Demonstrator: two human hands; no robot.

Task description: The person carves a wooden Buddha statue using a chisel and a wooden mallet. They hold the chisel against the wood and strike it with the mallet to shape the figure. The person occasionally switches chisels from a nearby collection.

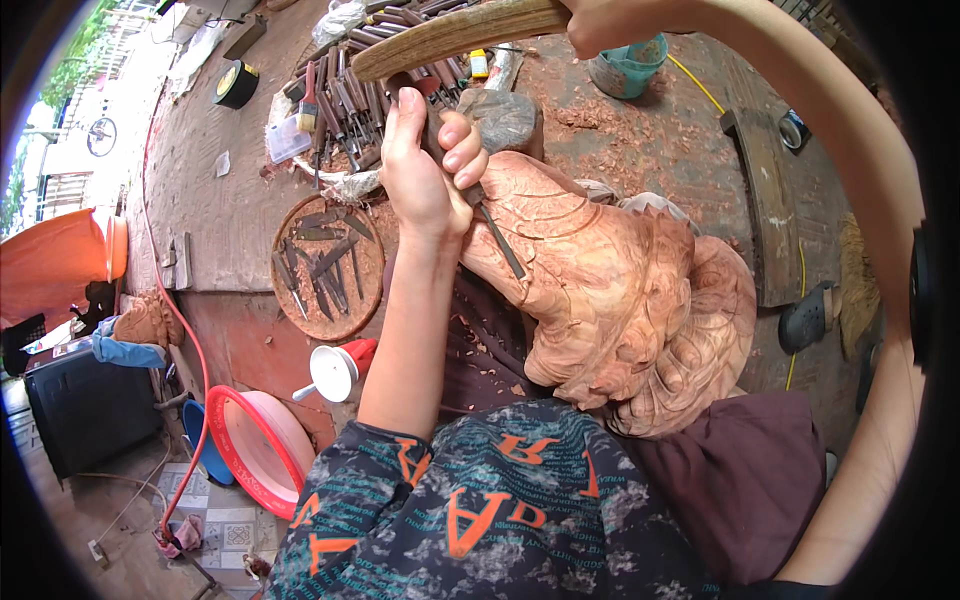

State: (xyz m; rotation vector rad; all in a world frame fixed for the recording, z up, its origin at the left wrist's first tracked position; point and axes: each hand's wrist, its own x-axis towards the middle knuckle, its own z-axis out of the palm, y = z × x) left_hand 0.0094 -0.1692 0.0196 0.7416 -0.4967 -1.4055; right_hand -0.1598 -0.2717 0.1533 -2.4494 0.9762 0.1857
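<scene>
In the head view, you are looking down at a large reddish wood carving (625,290) that is lying across your lap, over your dark maroon trousers (735,460). Your left hand (428,165) is holding a chisel (502,243) left of the carving's middle; its fingers are curling closed around the handle, and the blade is slanting down to the right, its tip meeting the carved surface. Your right hand (595,28), partly cut off at the top edge, is gripping one end of a wooden club (455,44), fingers wrapping around it. The club's far end is overlapping the top of the chisel; you cannot tell from here whether they are touching. Beyond your left hand, many wooden-handled tools (350,105) are lying in a pile. To the left, a round tray (345,329) is holding dark blades (333,257). A teal bucket (612,80) is standing near your right hand, wood shavings (590,118) scattering beside it.
</scene>
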